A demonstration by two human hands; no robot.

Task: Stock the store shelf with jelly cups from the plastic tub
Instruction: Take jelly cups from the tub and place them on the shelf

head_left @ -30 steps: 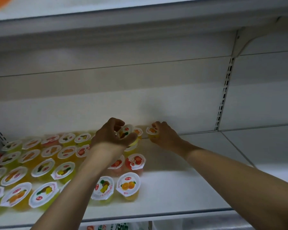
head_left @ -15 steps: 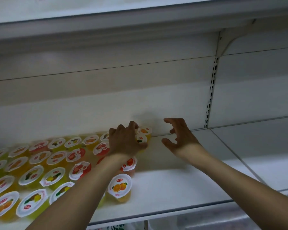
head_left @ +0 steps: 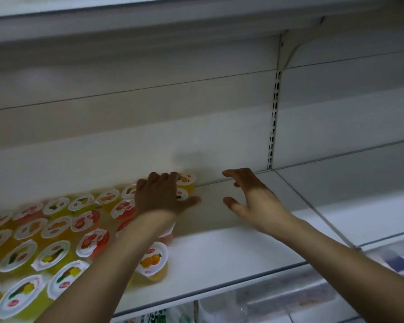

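Head view, the only one there is: the left hand (head_left: 160,197) lies palm down over a jelly cup (head_left: 181,194) in the back rows of the shelf (head_left: 219,257), its fingers curled over the top edge of that cup and its thumb stretched out to the right along the shelf. Whether the fingers truly clasp the cup or only press on its lid cannot be told, since the hand covers most of it. Just behind it, against the back wall, stands another cup with an orange lid (head_left: 186,180). The right hand (head_left: 250,199) hovers just to the right, apart from every cup, fingers spread and relaxed, holding nothing. More jelly cups (head_left: 56,229) fill the left half of the shelf in rough rows, and one with oranges on its lid (head_left: 152,259) stands nearest the front edge, partly under the left forearm. The right half of the shelf is bare white board. The plastic tub is not clearly in sight; something pale and blurred shows below the shelf edge, but it cannot be named. The step in hand looks like seating a cup at the end of a back row. The next move likely calls for freeing the left hand without tipping its neighbours, then reaching down for more cups.
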